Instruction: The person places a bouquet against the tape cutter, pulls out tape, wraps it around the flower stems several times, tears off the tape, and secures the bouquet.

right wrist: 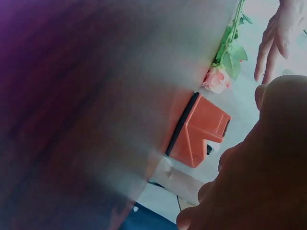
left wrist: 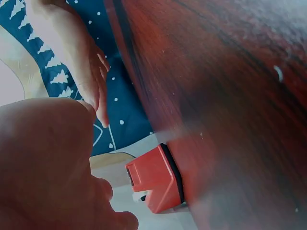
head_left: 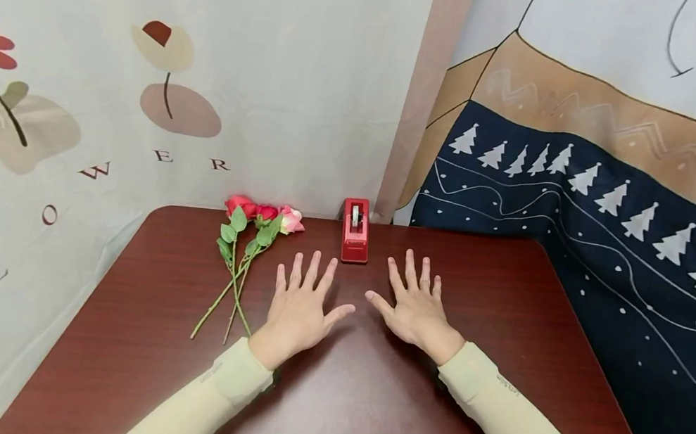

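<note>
My left hand (head_left: 299, 314) is held above the table with its fingers straight and spread, and nothing is in it. Opposite it, my right hand (head_left: 417, 313) is spread the same way, also holding nothing. Just beyond the fingertips, between the two hands, stands a red tape dispenser (head_left: 354, 246) with a small roll in its top. Left of the left hand lie several artificial roses, among them a red rose (head_left: 241, 207) and a pink rose (head_left: 291, 220), their green stems (head_left: 232, 290) crossing. Both wrist views show the dispenser (left wrist: 156, 179) from the side.
The dark red-brown wooden table (head_left: 503, 318) has rounded back corners. Behind it hangs a pale curtain (head_left: 304, 85) printed with flowers and letters. A navy cloth with white trees (head_left: 577, 220) hangs along the right side.
</note>
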Demonstrator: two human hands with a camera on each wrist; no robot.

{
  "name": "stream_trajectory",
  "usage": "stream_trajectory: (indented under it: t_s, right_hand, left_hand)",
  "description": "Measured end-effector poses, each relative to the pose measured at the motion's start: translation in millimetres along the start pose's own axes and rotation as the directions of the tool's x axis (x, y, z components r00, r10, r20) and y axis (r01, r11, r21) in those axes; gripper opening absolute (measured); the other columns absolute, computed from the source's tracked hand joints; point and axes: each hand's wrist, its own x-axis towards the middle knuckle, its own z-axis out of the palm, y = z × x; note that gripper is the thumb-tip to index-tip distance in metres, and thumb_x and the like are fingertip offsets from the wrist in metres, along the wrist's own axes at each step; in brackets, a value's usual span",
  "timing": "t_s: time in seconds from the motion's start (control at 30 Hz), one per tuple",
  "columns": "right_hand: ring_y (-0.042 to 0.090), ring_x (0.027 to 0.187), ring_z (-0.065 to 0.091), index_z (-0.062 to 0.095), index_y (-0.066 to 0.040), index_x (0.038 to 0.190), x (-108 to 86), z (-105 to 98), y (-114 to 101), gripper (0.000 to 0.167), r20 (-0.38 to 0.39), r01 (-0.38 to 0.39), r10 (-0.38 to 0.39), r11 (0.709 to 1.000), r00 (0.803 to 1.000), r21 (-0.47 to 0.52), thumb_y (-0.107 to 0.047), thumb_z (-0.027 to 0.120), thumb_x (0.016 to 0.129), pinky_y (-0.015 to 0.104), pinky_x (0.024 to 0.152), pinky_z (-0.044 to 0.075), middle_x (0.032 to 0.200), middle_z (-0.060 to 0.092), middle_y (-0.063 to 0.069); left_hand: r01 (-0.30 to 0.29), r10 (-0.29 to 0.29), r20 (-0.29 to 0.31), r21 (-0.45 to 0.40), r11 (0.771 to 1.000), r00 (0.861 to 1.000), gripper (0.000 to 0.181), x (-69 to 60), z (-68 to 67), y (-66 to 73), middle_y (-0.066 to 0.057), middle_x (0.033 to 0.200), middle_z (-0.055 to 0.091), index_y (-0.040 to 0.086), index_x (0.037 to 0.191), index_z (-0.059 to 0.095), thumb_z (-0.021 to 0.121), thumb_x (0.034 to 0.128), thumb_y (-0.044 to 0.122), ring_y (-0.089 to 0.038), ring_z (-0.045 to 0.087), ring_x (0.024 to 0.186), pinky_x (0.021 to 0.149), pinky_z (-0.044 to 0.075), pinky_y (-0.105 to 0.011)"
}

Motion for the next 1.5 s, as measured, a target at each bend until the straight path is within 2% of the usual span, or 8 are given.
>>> stream_trajectory:
  t_s: [0.13,0.23,0.33,0.47,0.63,0.87,1.07,1.5]
  right_hand:
    - [0.051,0.172,-0.009,0.011,-0.028,0.179,1.0,-9,2,0.101,0.027,-0.006,0.006,1.0,1.0,0.008,-0.089,0.033,0.102,0.077,0.134,0.004,0.188,-0.008,0.011]
    - [0.055,0.172,0.003,0.015,-0.025,0.179,4.0,-18,6,0.098,0.037,-0.011,0.011,1.0,0.999,0.005,-0.084,0.039,0.104,0.077,0.134,0.007,0.188,0.004,0.016]
    - [0.054,0.163,0.036,0.037,-0.014,0.173,8.1,-28,12,0.084,-0.023,0.011,-0.011,1.0,1.0,-0.024,-0.067,0.051,0.109,0.075,0.132,0.024,0.178,0.036,0.023]
    - [0.045,0.121,0.076,0.068,-0.002,0.148,11.2,-40,21,0.058,-0.135,0.034,-0.037,0.999,0.99,-0.025,-0.046,0.063,0.11,0.064,0.103,0.06,0.144,0.073,0.025]
    - [0.039,0.101,0.079,0.078,-0.002,0.133,13.0,-49,28,0.05,-0.151,0.017,-0.014,1.0,0.988,0.023,-0.043,0.066,0.109,0.058,0.083,0.066,0.126,0.081,0.022]
    - [0.035,0.1,0.078,0.078,-0.002,0.133,12.0,-44,30,0.048,-0.074,0.012,-0.009,0.999,0.997,0.035,-0.041,0.067,0.108,0.055,0.084,0.066,0.126,0.081,0.02]
    - [0.034,0.1,0.076,0.08,-0.005,0.13,11.5,-38,25,0.044,-0.054,-0.001,0.003,0.999,0.999,0.033,-0.041,0.069,0.107,0.055,0.086,0.065,0.122,0.081,0.018]
    - [0.028,0.094,0.073,0.082,-0.007,0.124,10.9,-29,16,0.04,-0.032,0.013,-0.011,0.998,0.999,0.054,-0.04,0.072,0.106,0.052,0.086,0.064,0.115,0.082,0.014]
  left_hand:
    - [-0.016,0.015,-0.068,-0.009,1.0,0.998,0.099,5.3,1.4,-2.4,-0.018,0.186,0.017,0.021,0.178,0.021,0.051,0.1043,0.078,-0.05,0.017,0.171,0.135,0.018,-0.072]
    - [-0.041,0.046,-0.2,0.029,0.999,0.979,0.087,10.3,1.5,-8.9,-0.022,0.173,0.047,0.014,0.171,0.042,0.061,0.1055,0.068,-0.048,0.05,0.156,0.126,0.041,-0.066]
    - [-0.057,0.08,-0.337,0.077,0.995,0.938,0.052,15.0,-5.3,-21.3,-0.021,0.123,0.081,0.007,0.133,0.075,0.07,0.1068,0.051,-0.042,0.08,0.109,0.094,0.061,-0.056]
    - [-0.013,0.041,-0.408,0.071,0.997,0.912,0.035,23.5,-24.8,-50.2,-0.014,0.073,0.075,0.007,0.086,0.08,0.075,0.1052,0.035,-0.04,0.073,0.066,0.061,0.054,-0.052]
    - [0.171,-0.157,-0.362,0.007,0.985,0.919,0.04,38.6,-44.5,-108.5,-0.023,0.076,0.071,0.003,0.079,0.076,0.074,0.1041,0.035,-0.048,0.071,0.071,0.054,0.053,-0.058]
    - [0.354,-0.347,-0.131,0.037,0.934,0.929,0.069,40.3,-51.2,-169.0,-0.029,0.08,0.07,-0.003,0.077,0.07,0.063,0.1061,0.059,-0.051,0.071,0.076,0.054,0.054,-0.056]
    - [0.343,-0.345,0.034,0.062,0.937,0.938,0.075,42.5,-46.6,-175.2,-0.022,0.072,0.066,0.005,0.068,0.064,0.064,0.0998,0.074,-0.043,0.068,0.071,0.054,0.051,-0.047]
    - [0.315,-0.316,0.024,0.03,0.949,0.949,0.049,53.9,-27.8,-171.7,-0.031,0.095,0.076,0.007,0.073,0.066,0.081,0.0984,0.047,-0.051,0.075,0.085,0.064,0.059,-0.058]
